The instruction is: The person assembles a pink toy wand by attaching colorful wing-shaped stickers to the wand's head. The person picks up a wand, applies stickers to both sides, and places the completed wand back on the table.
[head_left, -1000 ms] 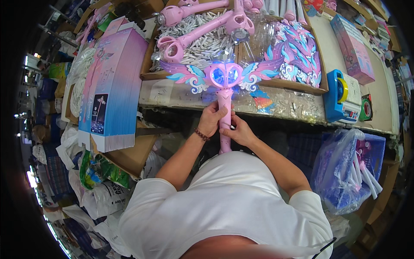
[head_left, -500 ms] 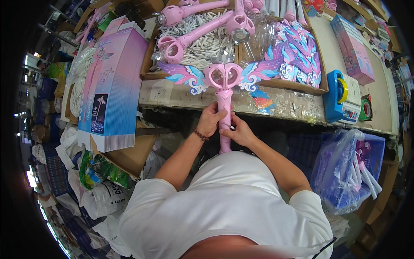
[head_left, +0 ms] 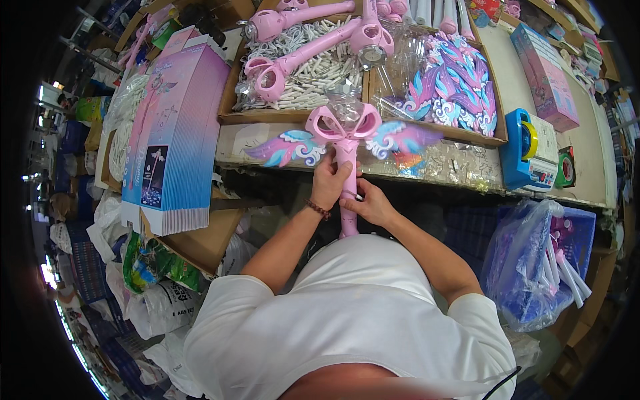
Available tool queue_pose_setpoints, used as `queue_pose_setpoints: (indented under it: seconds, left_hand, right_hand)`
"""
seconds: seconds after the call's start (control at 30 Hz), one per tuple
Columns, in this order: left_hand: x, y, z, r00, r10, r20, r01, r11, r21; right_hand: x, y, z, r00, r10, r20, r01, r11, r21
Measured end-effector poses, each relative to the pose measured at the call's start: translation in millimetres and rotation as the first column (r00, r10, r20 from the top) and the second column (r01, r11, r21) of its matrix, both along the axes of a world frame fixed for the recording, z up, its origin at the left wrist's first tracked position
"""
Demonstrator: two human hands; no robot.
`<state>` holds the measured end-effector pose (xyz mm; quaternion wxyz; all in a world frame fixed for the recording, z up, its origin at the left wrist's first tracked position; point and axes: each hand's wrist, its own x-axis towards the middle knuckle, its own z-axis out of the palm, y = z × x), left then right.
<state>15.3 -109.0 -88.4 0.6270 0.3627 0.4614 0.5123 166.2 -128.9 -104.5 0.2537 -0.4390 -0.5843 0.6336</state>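
Observation:
Both my hands are wrapped round the handle of a pink toy wand point(head_left: 347, 155), which stands upright in front of my belly. My left hand point(head_left: 330, 183) grips the upper handle, just below the wand's head. Lower down, my right hand point(head_left: 371, 204) closes on the handle from the right, with a small white bit showing by its fingers. The wand's head has two open pink loops and a clear faceted tip. Purple, pink and blue wings, a left wing point(head_left: 290, 148) and a right wing point(head_left: 402, 141), spread from it, slightly blurred.
Beyond lies a cardboard tray point(head_left: 453, 133) of white cords, loose wings and clear plastic parts, with pink wands point(head_left: 303, 55) across it. Flattened printed boxes point(head_left: 177, 140) stand left. At right are a blue tape dispenser point(head_left: 518, 157) and a blue crate point(head_left: 582, 237) with bagged parts.
The wand's head has tilted and its wings have dropped lower toward me. My left hand has slid a little up the handle; my right hand has hardly moved.

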Motion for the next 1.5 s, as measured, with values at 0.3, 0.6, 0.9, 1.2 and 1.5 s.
queue_pose_setpoints:
  seconds: [0.3, 0.6, 0.9, 1.2, 1.5]
  left_hand:
    - [-17.0, 5.3, -17.6, 0.79, -0.111, 0.604, 0.153, 0.988, -0.017]
    - [-27.2, 68.4, -33.4, 0.354, -0.25, 0.901, 0.291, 0.945, 0.148]
    - [-41.6, 97.0, -81.5, 0.634, -0.184, 0.751, 0.172, 0.981, 0.094]
    - [-11.0, 11.7, -14.2, 0.835, -0.169, 0.524, 0.15, 0.986, 0.078]
    - [-3.4, 10.2, -3.2, 0.958, -0.092, 0.27, 0.102, 0.994, -0.026]
  right_hand:
    - [0.5, 0.1, 0.7, 1.0, 0.007, 0.019, -0.008, 0.999, 0.031]
    - [-1.3, -0.8, 17.0, 0.991, 0.092, -0.092, -0.098, 0.994, -0.056]
    - [1.1, -6.1, 11.7, 0.988, 0.107, -0.112, -0.111, 0.993, -0.034]
    - [1.5, 0.6, 9.8, 0.993, -0.028, 0.115, 0.015, 0.994, 0.105]
    - [2.0, 2.7, 11.4, 0.994, -0.017, 0.112, 0.012, 0.999, 0.049]
